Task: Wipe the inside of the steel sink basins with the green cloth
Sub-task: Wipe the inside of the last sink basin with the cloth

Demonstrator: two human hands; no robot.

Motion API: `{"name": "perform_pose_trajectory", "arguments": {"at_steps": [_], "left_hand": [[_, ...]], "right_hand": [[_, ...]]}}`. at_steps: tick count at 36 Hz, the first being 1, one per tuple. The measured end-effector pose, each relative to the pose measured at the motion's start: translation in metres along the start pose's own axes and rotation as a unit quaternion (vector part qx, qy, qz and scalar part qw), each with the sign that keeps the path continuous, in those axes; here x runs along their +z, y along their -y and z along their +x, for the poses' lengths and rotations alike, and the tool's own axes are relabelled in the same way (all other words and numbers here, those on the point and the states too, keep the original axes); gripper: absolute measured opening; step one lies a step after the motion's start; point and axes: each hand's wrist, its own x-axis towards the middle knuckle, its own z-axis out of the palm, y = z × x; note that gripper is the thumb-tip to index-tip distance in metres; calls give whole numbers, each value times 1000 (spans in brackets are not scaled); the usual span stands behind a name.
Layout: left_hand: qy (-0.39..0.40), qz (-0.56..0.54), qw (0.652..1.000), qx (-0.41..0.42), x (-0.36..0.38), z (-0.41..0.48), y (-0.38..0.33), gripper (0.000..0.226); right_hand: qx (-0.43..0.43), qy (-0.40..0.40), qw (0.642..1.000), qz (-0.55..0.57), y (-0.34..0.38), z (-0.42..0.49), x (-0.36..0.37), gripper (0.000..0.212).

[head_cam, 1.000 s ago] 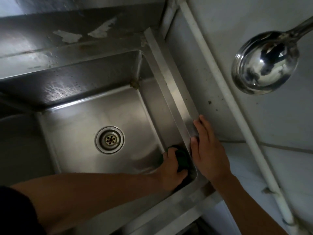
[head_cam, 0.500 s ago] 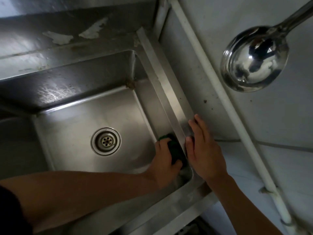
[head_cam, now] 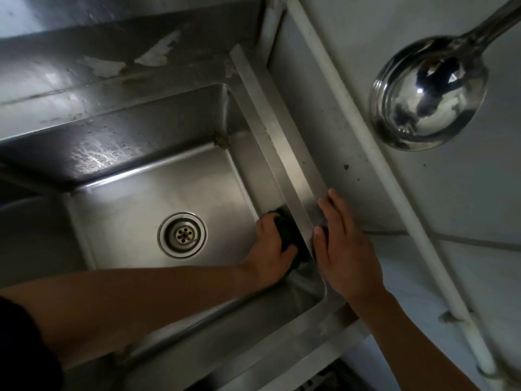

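A steel sink basin (head_cam: 146, 210) fills the middle of the view, with a round drain (head_cam: 182, 235) in its floor. My left hand (head_cam: 270, 249) reaches across the basin and grips a dark green cloth (head_cam: 287, 232), pressing it against the right inner wall near the front corner. Most of the cloth is hidden under the fingers. My right hand (head_cam: 342, 244) lies flat on the sink's right rim (head_cam: 282, 142), fingers straight, just beside the cloth.
A large steel ladle (head_cam: 428, 94) hangs at the upper right, close to the camera. A white pipe (head_cam: 366, 153) runs diagonally along the wall right of the rim. Part of a second basin (head_cam: 31, 235) shows at the left edge.
My left hand has slid the cloth along the right wall, away from the front corner toward the back. My right hand has stayed on the rim.
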Motion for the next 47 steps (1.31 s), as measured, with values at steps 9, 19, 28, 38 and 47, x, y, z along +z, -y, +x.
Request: {"name": "perform_pose_trajectory", "arguments": {"at_steps": [9, 19, 28, 38, 47], "left_hand": [[-54, -10, 998, -22, -4, 8, -15, 64], [-87, -36, 988, -125, -28, 58, -11, 53], [-25, 10, 999, -18, -34, 22, -26, 67], [-91, -10, 988, -124, -64, 82, -19, 61], [-68, 4, 996, -66, -56, 59, -24, 52]], "right_hand": [[0, 0, 1000, 5, -2, 0, 1, 48], [2, -1, 1000, 14, 0, 0, 0, 47], [-3, -2, 1000, 7, -2, 0, 1, 47], [4, 4, 1000, 13, -1, 1, 0, 49], [2, 6, 1000, 14, -2, 1, 1, 47]]}}
